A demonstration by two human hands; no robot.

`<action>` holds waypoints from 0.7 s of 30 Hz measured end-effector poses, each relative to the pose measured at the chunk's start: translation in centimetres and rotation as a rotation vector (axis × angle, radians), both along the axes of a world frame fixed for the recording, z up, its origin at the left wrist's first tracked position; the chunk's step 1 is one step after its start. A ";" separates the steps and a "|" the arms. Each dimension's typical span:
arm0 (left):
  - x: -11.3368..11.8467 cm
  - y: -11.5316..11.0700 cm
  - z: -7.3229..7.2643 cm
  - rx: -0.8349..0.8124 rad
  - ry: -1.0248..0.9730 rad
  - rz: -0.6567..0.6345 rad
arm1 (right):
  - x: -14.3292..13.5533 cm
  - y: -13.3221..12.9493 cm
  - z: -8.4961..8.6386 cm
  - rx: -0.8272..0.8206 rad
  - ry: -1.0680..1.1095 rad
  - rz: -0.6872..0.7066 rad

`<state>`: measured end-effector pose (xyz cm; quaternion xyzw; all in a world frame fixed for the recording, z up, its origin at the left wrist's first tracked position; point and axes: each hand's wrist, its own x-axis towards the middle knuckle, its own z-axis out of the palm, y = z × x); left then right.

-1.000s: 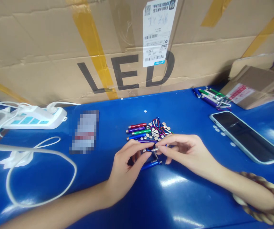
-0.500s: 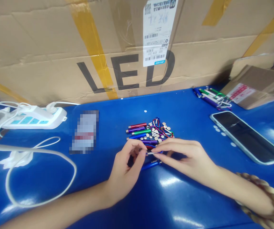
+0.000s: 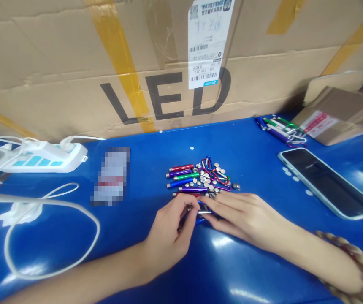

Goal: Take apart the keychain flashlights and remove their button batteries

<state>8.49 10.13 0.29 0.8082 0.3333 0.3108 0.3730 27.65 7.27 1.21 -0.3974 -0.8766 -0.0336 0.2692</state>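
Note:
My left hand (image 3: 172, 230) is closed in a pinch near the middle of the blue table, on something small and mostly hidden by the fingers. Facing it, my right hand (image 3: 247, 215) has thumb and fingers closed around a small silvery piece (image 3: 204, 212) between the two hands. Just beyond them lie several coloured metal tubes, among them a red one (image 3: 183, 167), a green one (image 3: 186, 176) and a blue one (image 3: 181, 183). Beside the tubes are several button cells (image 3: 217, 165) and coloured carabiner clips (image 3: 222, 185).
A large cardboard box (image 3: 58, 63) stands behind the table (image 3: 156, 147). On the left are a white power strip (image 3: 48, 158), a cable (image 3: 97, 236) and a pixelated flat item (image 3: 112, 175). At right lie a phone (image 3: 330, 181), more tubes (image 3: 276, 133) and a small carton (image 3: 342, 109).
Both hands have moved slightly nearer to me, and the right hand lies flatter. More of the tubes, clips and cells beyond the fingers now shows.

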 end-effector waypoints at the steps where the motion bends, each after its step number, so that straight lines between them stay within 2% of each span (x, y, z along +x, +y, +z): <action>1: -0.1 0.0 -0.1 0.013 0.006 -0.011 | 0.0 0.0 0.0 0.004 -0.026 0.013; 6: -0.2 -0.1 -0.5 0.027 0.010 -0.053 | 0.1 0.2 -0.3 -0.016 -0.080 0.065; 21: -0.3 -0.1 -0.8 0.057 -0.021 -0.036 | -0.2 -0.1 -0.5 0.055 0.017 0.035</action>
